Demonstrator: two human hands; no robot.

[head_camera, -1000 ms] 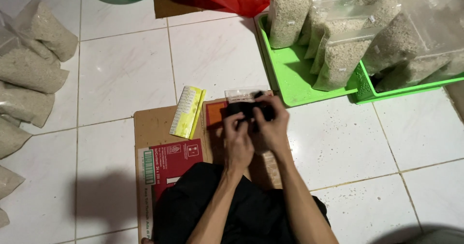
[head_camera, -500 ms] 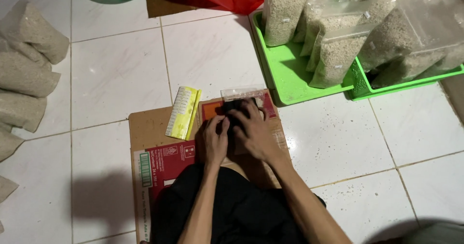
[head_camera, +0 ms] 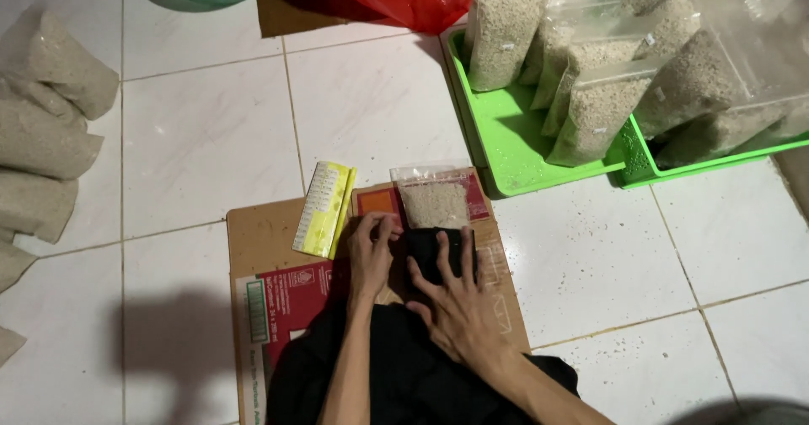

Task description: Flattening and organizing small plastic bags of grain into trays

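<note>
White floor tiles [head_camera: 211,138] carry a flattened cardboard sheet [head_camera: 261,240], where both hands press flat, fingers spread, on a black block [head_camera: 438,252]. Neither grip closes on anything: the left hand [head_camera: 371,256] rests at the block's left edge, the right hand [head_camera: 455,307] lies across it. Just beyond the fingertips lies a small clear bag of grain [head_camera: 434,199]; a yellow strip [head_camera: 323,209] sits beyond the left hand. Green trays [head_camera: 514,147] of filled bags stand farther off, beyond the right hand.

Small clear bag [head_camera: 434,202] of pale grain lies flat on the cardboard, its near end tucked under the black block [head_camera: 438,252] you're pressing.
</note>
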